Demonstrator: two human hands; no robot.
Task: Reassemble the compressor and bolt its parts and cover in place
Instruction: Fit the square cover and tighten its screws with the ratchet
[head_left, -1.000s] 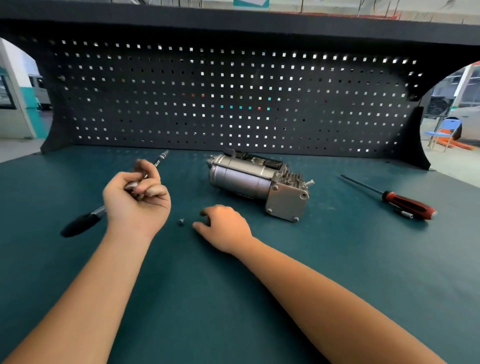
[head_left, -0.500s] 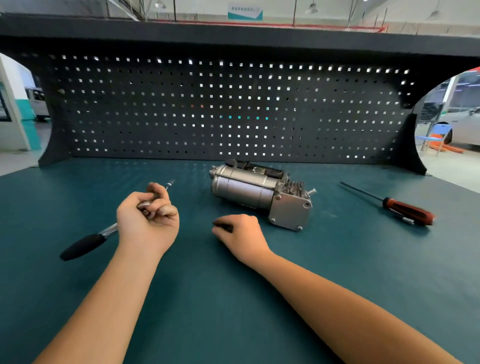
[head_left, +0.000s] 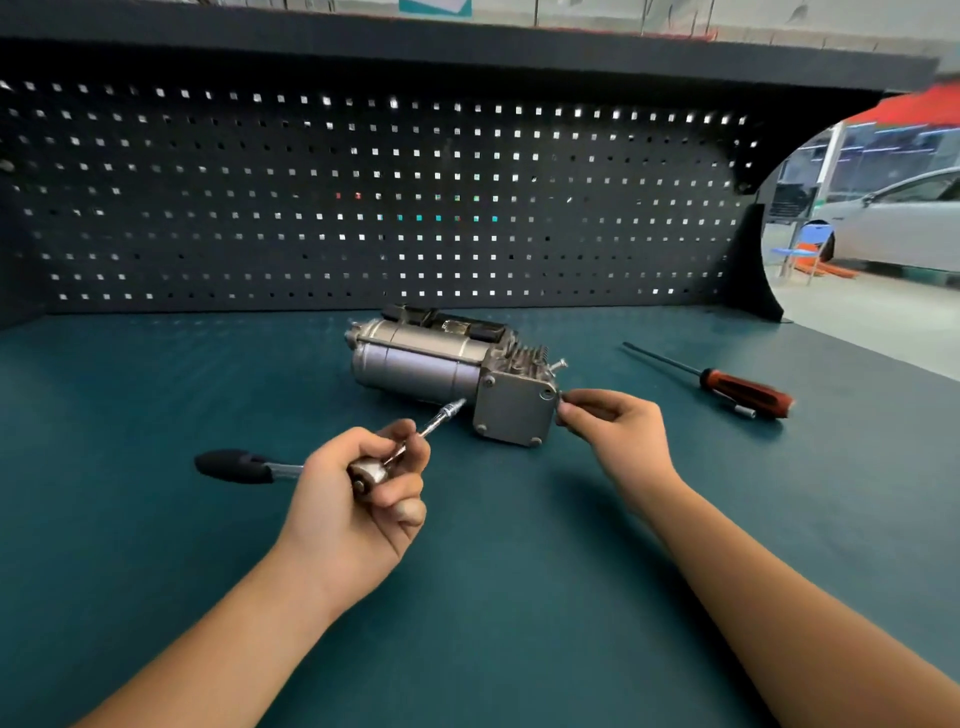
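The silver compressor (head_left: 426, 364) lies on its side on the green bench top (head_left: 156, 519), its square end cover (head_left: 514, 410) facing me with bolts at its corners. My left hand (head_left: 358, 499) grips a ratchet wrench (head_left: 244, 466) by its head; the black handle sticks out left and the extension bit points at the compressor body. My right hand (head_left: 618, 431) pinches a small bolt, mostly hidden by the fingertips, at the cover's upper right corner.
A red-handled screwdriver (head_left: 743, 387) lies to the right of the compressor, with a small bit beside its handle. A black pegboard (head_left: 389, 197) closes the back of the bench. A parked white car (head_left: 904, 223) shows beyond the bench's right end.
My right hand picked a small bolt off the bench and carried it right to the cover's corner. My left hand brought the ratchet closer to the compressor.
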